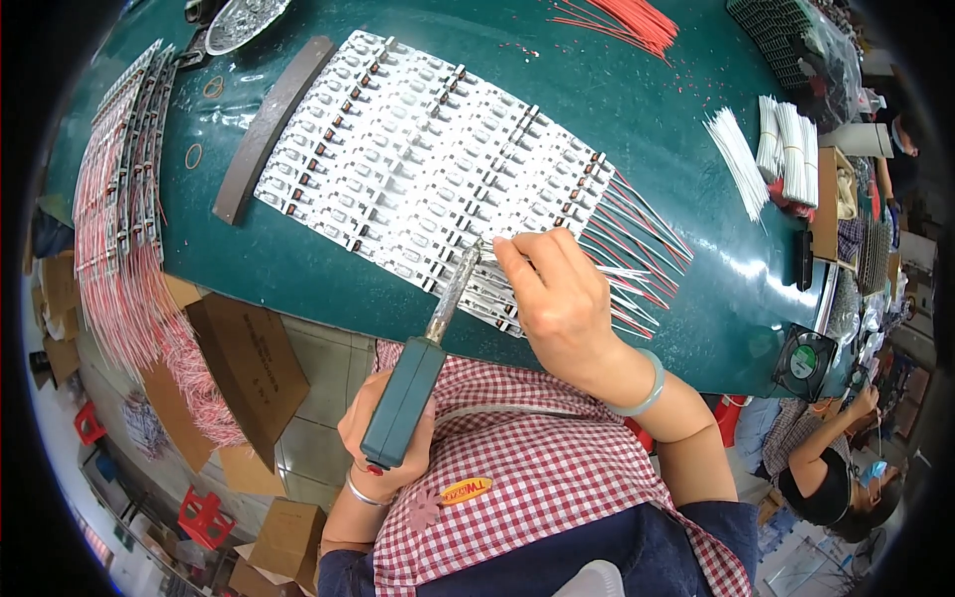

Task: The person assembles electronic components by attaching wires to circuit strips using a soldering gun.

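Observation:
My left hand (383, 438) is wrapped round the green handle of a soldering iron (406, 403). Its metal barrel points up and away, and the tip touches or hovers just over a panel of small white circuit boards (398, 149). Close beside that tip, my right hand (562, 298) has thumb and fingers pinched together over the panel's near right part. What lies between these fingertips is too small to make out. Red and white wires (637, 229) fan out from the panel's right side, some passing behind my right hand.
A dark curved bar (274, 129) lies along the panel's left edge. Wired panels (124, 159) hang at the table's left end, above cardboard boxes (249, 368). Red wires (637, 22) and white wire bundles (791, 144) lie farther off. A small fan (804, 360) stands right; another person (826, 478) sits beyond.

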A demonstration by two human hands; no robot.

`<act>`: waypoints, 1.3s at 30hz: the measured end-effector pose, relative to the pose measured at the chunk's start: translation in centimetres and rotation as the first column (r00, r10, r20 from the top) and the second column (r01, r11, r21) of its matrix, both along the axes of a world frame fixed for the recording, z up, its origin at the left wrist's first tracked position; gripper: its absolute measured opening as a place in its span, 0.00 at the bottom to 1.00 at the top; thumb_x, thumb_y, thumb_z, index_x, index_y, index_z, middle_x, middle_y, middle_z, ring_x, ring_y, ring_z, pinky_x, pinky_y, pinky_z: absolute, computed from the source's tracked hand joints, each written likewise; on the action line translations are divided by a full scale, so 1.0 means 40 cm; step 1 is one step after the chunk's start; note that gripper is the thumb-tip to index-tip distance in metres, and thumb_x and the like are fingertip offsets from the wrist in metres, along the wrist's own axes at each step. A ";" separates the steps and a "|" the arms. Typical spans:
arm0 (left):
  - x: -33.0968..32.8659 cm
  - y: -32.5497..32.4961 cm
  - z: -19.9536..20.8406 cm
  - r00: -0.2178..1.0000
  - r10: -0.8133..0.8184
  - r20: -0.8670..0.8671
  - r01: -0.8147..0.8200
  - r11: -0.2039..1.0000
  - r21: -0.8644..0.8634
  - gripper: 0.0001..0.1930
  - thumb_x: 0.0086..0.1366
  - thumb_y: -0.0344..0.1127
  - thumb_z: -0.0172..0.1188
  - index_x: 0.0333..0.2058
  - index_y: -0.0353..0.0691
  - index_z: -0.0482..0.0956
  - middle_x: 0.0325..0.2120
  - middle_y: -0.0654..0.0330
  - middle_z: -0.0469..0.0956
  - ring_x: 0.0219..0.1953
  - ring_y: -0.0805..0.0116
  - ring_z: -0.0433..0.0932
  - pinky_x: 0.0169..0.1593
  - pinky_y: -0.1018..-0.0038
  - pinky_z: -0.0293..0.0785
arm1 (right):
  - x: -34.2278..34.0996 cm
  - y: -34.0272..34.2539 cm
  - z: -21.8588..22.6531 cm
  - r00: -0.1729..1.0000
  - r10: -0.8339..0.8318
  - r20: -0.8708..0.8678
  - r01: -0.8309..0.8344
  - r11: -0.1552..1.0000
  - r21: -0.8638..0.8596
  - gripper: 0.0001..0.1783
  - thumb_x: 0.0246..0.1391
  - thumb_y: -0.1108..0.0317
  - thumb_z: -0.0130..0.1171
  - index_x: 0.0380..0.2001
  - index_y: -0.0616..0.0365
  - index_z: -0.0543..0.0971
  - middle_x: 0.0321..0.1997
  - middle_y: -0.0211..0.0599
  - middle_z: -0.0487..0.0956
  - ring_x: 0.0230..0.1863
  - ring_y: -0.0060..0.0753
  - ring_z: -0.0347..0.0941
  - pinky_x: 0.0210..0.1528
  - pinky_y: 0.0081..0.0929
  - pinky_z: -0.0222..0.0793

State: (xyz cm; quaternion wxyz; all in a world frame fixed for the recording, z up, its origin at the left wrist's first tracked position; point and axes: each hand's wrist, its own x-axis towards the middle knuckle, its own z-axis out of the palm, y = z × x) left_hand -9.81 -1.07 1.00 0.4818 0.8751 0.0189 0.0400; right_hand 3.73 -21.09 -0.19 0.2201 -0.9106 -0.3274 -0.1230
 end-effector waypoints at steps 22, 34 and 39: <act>-0.042 0.020 -0.058 0.999 0.036 0.035 -0.038 0.998 0.058 0.13 0.54 0.26 0.69 0.39 0.29 0.82 0.36 0.48 0.82 0.31 0.53 0.83 0.35 0.66 0.79 | 0.004 -0.007 0.002 0.999 -0.032 -0.022 0.034 0.997 0.063 0.19 0.39 0.77 0.59 0.40 0.71 0.80 0.36 0.42 0.76 0.36 0.38 0.72 0.36 0.30 0.72; -0.003 0.007 -0.068 0.990 0.135 -0.026 -0.138 0.984 -0.116 0.19 0.64 0.36 0.67 0.49 0.30 0.81 0.46 0.46 0.83 0.46 0.52 0.83 0.49 0.64 0.78 | 0.007 0.015 -0.071 0.980 -0.060 -0.189 0.124 0.930 0.346 0.23 0.38 0.85 0.59 0.43 0.65 0.82 0.38 0.40 0.77 0.43 0.42 0.73 0.44 0.33 0.74; -0.029 0.005 -0.122 0.971 0.235 -0.044 -0.239 0.946 -0.218 0.19 0.62 0.31 0.67 0.51 0.29 0.79 0.47 0.50 0.82 0.47 0.57 0.81 0.50 0.65 0.77 | 0.023 0.000 -0.037 0.991 -0.086 -0.104 0.115 0.944 0.310 0.21 0.41 0.85 0.60 0.41 0.60 0.84 0.36 0.36 0.79 0.38 0.39 0.75 0.39 0.32 0.75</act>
